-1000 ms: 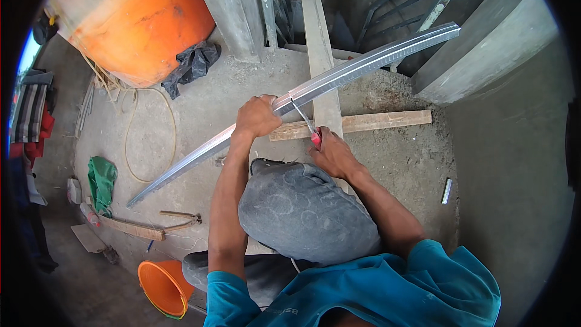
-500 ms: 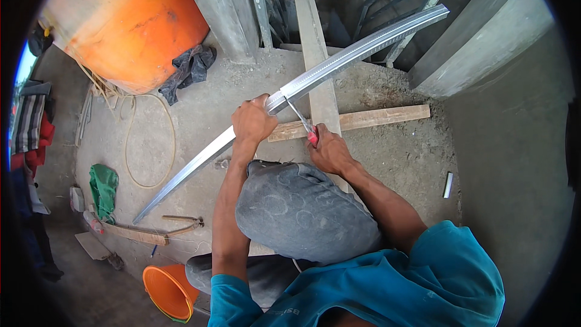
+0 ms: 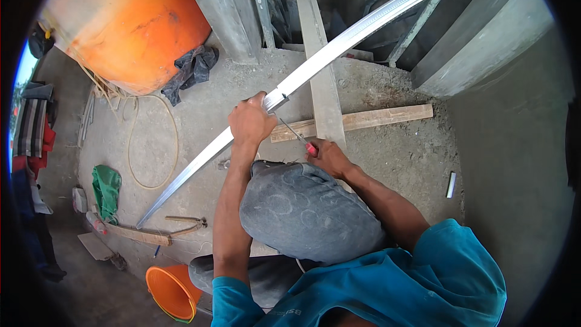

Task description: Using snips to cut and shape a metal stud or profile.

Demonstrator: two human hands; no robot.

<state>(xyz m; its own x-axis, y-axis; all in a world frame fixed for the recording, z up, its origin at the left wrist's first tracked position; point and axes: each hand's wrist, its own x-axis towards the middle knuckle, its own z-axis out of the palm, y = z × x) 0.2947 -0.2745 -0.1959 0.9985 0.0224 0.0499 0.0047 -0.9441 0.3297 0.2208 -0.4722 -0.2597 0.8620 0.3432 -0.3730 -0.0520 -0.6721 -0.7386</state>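
Note:
A long silver metal profile (image 3: pixel 363 31) runs diagonally from the lower left to the upper right, its shape bent by the lens. Near its middle, two lengths overlap at a stepped joint with a small dark gap. My left hand (image 3: pixel 251 122) is closed around the profile just below that joint. Lower and to the right, my right hand (image 3: pixel 333 160) grips the red handle of a screwdriver (image 3: pixel 296 134). The thin shaft points up and left toward the profile near my left hand. Its tip appears apart from the joint.
Below the profile, a grey plank (image 3: pixel 327 100) crosses a shorter wooden board (image 3: pixel 387 117). An orange tank (image 3: pixel 133 30) stands far left beside a concrete post (image 3: pixel 224 12). Pincers (image 3: pixel 195 225), a green cloth (image 3: pixel 106 192) and an orange bucket (image 3: pixel 172 290) lie at the left.
The profile has rolled and its far end has swung upward, turning a smooth face up. The screwdriver has drawn back from the joint, down and slightly left. My left hand keeps its grip.

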